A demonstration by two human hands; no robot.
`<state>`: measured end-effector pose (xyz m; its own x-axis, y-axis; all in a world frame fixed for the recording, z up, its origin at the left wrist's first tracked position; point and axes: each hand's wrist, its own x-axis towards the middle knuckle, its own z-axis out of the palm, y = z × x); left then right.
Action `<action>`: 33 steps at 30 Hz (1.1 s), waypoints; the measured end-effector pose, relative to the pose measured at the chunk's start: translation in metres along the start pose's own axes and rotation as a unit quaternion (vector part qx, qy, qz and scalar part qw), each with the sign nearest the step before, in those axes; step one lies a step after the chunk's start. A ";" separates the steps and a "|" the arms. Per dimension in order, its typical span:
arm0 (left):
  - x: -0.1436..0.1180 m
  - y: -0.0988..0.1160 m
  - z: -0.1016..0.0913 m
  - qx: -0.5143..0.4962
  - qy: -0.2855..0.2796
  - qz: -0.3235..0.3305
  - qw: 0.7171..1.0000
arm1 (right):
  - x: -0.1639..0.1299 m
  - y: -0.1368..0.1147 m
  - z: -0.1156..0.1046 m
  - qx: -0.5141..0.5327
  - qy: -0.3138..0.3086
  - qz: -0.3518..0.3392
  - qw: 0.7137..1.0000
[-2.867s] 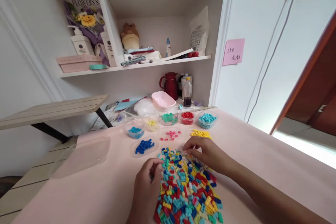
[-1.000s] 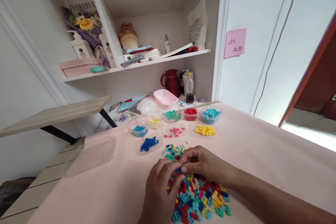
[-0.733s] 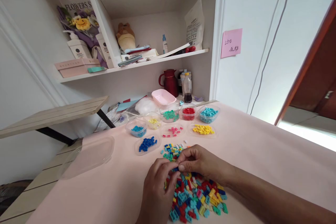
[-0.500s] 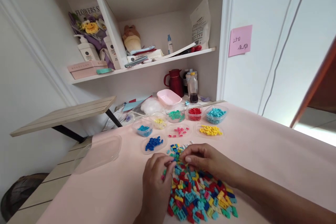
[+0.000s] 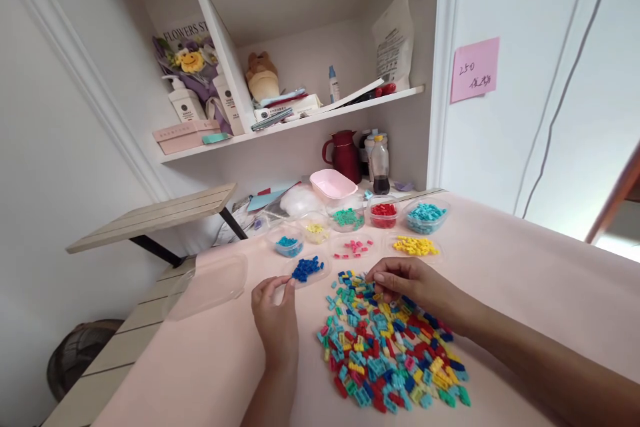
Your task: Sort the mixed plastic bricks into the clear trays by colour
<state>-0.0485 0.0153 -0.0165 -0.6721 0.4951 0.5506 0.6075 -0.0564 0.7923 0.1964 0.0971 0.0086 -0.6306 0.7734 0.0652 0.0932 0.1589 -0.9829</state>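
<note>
My left hand (image 5: 275, 313) is at the near left edge of the clear tray of dark blue bricks (image 5: 308, 269), thumb and forefinger pinched together. What lies between those fingertips is too small to make out. Over the far part of a mixed heap of small toy bricks (image 5: 380, 347), my right hand (image 5: 413, 280) has its fingers curled and pressed together; whatever they pinch is hidden. The heap has red, yellow, green, white, pink and several blue shades.
Beyond the hands stand clear containers of sorted bricks: yellow (image 5: 416, 246), pink (image 5: 354, 249), light blue (image 5: 288, 245), pale yellow (image 5: 315, 232), green (image 5: 348, 218), red (image 5: 383, 215) and turquoise (image 5: 426, 218). A clear lid (image 5: 215, 287) lies left; a pink tub (image 5: 333, 185) stands behind.
My left hand has moved from the heap's left side to the dark blue bricks' tray, farther left and away from my right hand. My right hand stays over the heap. The view has shifted slightly.
</note>
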 end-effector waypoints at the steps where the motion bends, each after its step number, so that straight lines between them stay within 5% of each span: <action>1: 0.001 -0.002 0.000 -0.002 0.000 -0.013 1.000 | 0.000 0.000 0.000 -0.001 -0.001 0.001 1.000; 12: 0.003 -0.019 0.006 0.023 -0.034 -0.071 0.997 | -0.001 0.000 0.002 -0.021 -0.003 -0.003 1.000; 22: 0.006 -0.012 -0.001 0.097 -0.018 -0.099 0.990 | 0.002 0.004 -0.008 -0.055 0.012 -0.048 0.997; 33: 0.007 0.007 -0.020 0.299 -0.180 -0.069 0.935 | -0.007 -0.016 -0.012 -0.158 0.014 -0.119 0.980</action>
<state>-0.0576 0.0013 -0.0018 -0.6403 0.7281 0.2448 0.7262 0.4699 0.5018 0.2088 0.0965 0.0260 -0.6421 0.7076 0.2951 0.1837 0.5157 -0.8368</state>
